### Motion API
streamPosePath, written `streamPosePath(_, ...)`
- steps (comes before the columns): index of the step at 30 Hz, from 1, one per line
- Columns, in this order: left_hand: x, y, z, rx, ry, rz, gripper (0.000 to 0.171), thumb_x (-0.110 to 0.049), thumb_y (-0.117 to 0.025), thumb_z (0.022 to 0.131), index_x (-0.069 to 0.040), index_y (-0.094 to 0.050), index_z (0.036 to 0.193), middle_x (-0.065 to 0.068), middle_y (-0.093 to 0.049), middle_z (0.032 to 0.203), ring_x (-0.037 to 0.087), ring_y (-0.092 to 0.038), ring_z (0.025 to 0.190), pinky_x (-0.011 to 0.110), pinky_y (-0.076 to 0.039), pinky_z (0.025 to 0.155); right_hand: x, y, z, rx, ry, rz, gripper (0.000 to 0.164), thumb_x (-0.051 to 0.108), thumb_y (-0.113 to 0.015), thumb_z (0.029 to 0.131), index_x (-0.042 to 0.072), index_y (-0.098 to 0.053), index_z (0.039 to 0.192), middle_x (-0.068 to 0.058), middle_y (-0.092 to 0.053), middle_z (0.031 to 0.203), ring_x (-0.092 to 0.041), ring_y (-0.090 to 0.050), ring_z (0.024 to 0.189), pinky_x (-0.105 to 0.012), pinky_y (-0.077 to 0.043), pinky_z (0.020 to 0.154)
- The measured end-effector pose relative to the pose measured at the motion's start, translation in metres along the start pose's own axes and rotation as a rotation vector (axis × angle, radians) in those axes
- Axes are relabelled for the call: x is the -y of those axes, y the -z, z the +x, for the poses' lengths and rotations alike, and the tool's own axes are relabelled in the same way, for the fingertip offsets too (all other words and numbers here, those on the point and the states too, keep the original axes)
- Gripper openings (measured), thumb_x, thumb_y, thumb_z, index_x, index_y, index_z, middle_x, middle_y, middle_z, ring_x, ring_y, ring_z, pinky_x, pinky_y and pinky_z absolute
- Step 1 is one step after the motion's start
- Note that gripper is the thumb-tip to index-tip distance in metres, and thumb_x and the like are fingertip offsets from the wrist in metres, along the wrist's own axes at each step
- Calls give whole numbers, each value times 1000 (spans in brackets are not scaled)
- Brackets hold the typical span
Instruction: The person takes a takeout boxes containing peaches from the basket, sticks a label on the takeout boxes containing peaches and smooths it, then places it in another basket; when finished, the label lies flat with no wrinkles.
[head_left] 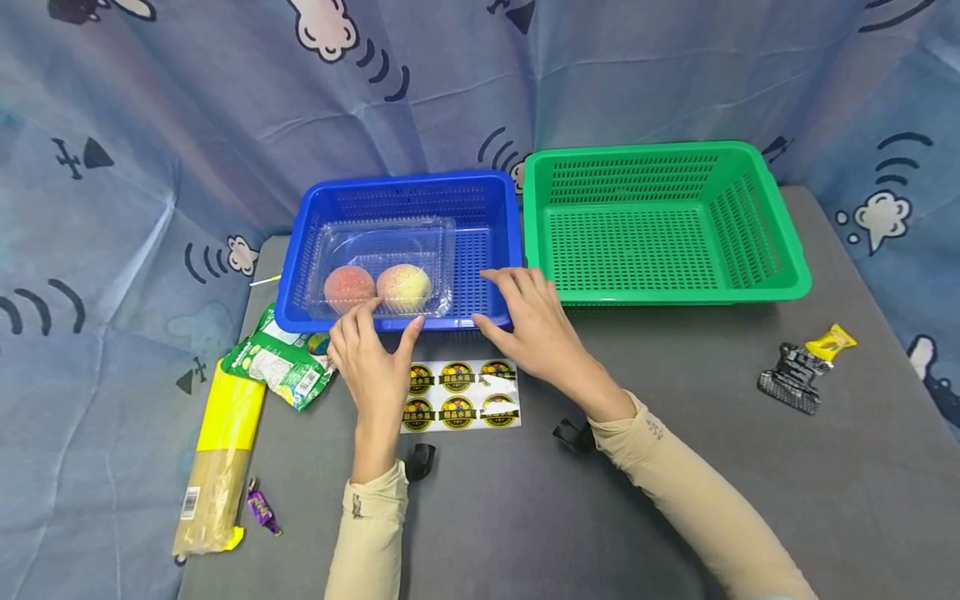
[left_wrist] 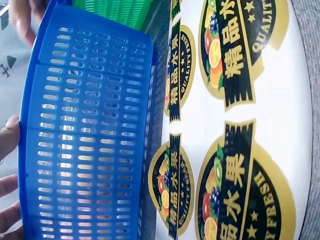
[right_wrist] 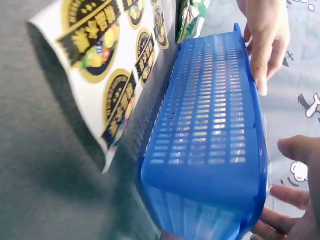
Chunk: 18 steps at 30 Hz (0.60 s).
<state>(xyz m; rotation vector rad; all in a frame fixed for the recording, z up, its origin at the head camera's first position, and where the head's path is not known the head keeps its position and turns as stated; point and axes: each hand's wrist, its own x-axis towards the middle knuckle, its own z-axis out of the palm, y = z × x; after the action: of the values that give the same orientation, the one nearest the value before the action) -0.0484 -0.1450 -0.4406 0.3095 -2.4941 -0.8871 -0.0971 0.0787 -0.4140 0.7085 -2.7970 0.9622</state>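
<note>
A clear plastic clamshell box (head_left: 397, 237) with two peaches (head_left: 349, 285) in it lies inside the blue basket (head_left: 487, 185). My left hand (head_left: 371, 354) is at the basket's near rim, its fingers reaching over the front of the box; whether they touch it I cannot tell. My right hand (head_left: 532, 325) hovers at the basket's near right corner, fingers spread and holding nothing. In the right wrist view the right thumb (right_wrist: 295, 147) stands apart from the blue rim. A sheet of round fruit stickers (head_left: 459, 396) lies flat just in front of the basket.
A green basket (head_left: 667, 296) stands to the right of the blue one. On the left lie a green snack bag (head_left: 281, 362), a yellow-topped noodle pack (head_left: 225, 450) and a purple candy (head_left: 262, 508). A black wrapper (head_left: 795, 379) and a yellow candy (head_left: 831, 342) lie at right.
</note>
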Motion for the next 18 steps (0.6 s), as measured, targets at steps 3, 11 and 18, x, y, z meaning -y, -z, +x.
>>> streamPosePath(3,0,-1,0,-14,10,-9,64,-47,-84,88,-9,-63,136,18,-62,133,41,-47,133,59,-31,115,7,-7,10,48,-33,36,64,42,-68,103,11,-49,156,-14,-62,142,-33,-52,125,-55,-35,104)
streamPosePath(11,5,-6,2,-59,29,-93,63,-48,-86,86,-6,-66,127,14,-67,118,38,-49,127,59,-29,113,21,-18,45,139,-154,22,76,49,-66,103,14,-37,164,-13,-67,142,-33,-63,121,-52,-40,102)
streamPosePath(18,6,-8,2,-89,51,-157,56,-42,-90,83,-7,-70,122,13,-70,111,36,-49,125,58,-27,114,26,-26,72,212,-249,-82,85,55,-62,103,16,-26,169,-15,-74,106,-33,-69,89,-45,-53,77)
